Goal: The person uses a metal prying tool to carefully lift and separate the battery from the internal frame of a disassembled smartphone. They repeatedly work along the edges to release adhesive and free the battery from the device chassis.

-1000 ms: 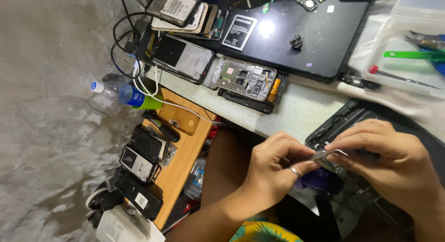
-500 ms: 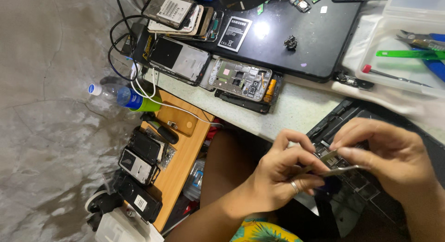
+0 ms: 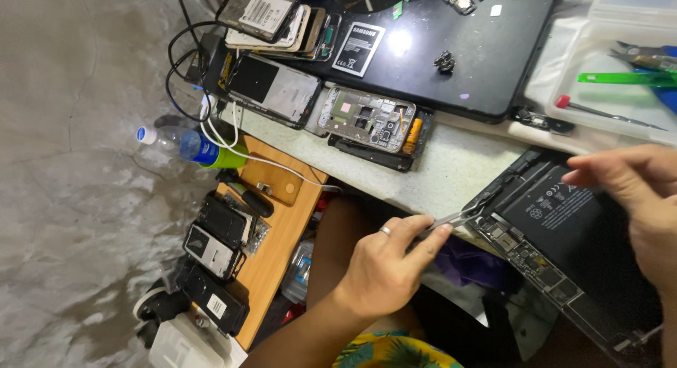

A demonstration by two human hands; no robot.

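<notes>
**Tweezers at the edge of an opened tablet**

Tweezers point(image 3: 455, 218) sit pinched in the left hand point(image 3: 384, 269), fingers curled tight around them, the metal tips touching the near-left edge of the opened tablet point(image 3: 564, 248). That tablet lies on the pale worktop point(image 3: 451, 167), its back off, black battery point(image 3: 553, 213) and a strip of circuit board point(image 3: 532, 259) showing. The right hand point(image 3: 638, 192) comes in over the tablet's far side — fingers bent and close together, fingertips on the battery's upper edge; whether anything is gripped between them I cannot tell. Beyond the tablet, further along the worktop, a stripped phone frame point(image 3: 367, 118) lies beside a large black slab point(image 3: 451, 54). Left of the tablet and lower down, a wooden shelf point(image 3: 282, 234) carries several dark phones — a plastic bottle point(image 3: 176, 142) lies past it.
</notes>
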